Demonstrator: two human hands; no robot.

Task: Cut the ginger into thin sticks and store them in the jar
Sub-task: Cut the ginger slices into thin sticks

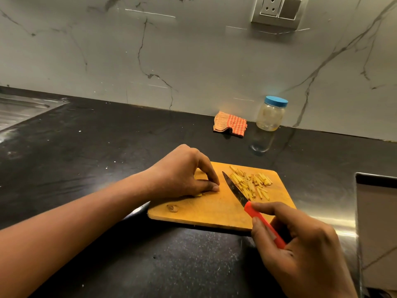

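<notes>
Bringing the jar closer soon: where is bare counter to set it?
Bare counter lies between the cutting board and the checked cloth and jar behind it, and left of the board toward the sink. Crowded: the board's right half, with ginger sticks, the knife and the right hand; the left hand pinches a ginger piece at its left.

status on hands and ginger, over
Left hand pinching ginger piece on board. Right hand gripping knife. Sticks piled beside it. Jar capped.

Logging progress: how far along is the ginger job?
Done: a pile of sticks lies on the board. In hand: left hand pins a small ginger piece, right hand holds the knife. Left: finish cutting, then fill the jar, its lid on.
</notes>
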